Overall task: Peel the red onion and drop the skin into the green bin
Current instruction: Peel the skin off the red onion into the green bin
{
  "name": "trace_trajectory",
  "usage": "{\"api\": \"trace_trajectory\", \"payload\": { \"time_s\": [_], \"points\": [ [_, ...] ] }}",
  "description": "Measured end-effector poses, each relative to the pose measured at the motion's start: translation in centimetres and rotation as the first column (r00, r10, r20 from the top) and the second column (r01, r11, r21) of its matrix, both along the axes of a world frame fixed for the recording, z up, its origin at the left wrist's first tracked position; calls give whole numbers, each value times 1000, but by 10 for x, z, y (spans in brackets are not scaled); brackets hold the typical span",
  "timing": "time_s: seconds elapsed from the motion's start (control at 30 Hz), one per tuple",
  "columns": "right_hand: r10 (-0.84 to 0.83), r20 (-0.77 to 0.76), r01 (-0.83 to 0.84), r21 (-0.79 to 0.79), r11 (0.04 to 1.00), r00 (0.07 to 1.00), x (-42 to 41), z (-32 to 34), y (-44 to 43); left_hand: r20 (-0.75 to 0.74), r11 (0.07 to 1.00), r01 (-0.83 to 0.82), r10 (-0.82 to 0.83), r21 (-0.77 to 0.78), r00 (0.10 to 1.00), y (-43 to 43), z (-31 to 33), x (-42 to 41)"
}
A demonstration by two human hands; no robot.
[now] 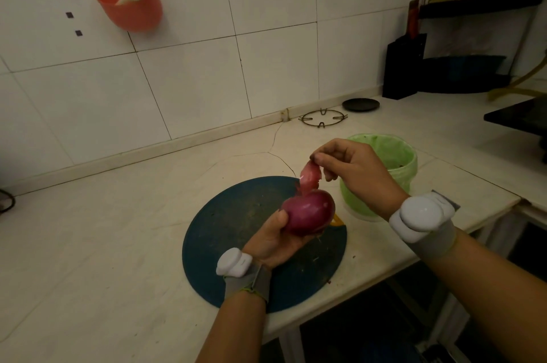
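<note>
Cradling red onion (307, 214) in left hand (273, 239), right hand (352, 168) pinching skin (310, 178) above it

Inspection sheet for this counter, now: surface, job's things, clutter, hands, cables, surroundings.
Surface: pale cracked counter, round dark cutting board on it.
Job's things: red onion above the board, skin strip partly peeled; green bin to its right.
Clutter: wire pan ring, dark disc near the wall.
Hands: left hand holds the onion; right hand pinches the skin strip.
Cables: dark loop at left edge, unclear.
Surroundings: tiled wall, orange basket hanging, black knife block.
</note>
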State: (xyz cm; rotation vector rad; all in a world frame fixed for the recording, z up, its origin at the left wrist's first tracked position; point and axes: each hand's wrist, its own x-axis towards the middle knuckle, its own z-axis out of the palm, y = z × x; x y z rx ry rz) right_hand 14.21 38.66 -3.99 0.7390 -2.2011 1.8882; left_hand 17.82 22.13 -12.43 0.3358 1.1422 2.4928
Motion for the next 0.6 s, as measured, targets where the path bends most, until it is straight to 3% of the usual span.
{"api": "trace_trajectory", "payload": {
  "time_s": [0.2, 0.43, 0.6],
  "points": [
    [-176, 44, 178, -45, 983, 983, -4, 8, 13, -41, 1000, -11, 10, -24, 999, 0, 1, 3],
    [-398, -81, 400, 12, 917, 914, -21, 38, 63, 139, 994, -92, 83, 62, 987, 5, 6, 4],
    [-458, -116, 472, 236, 849, 882, -37, 40, 87, 287, 977, -165, 120, 138, 950, 8, 12, 6]
  ]
}}
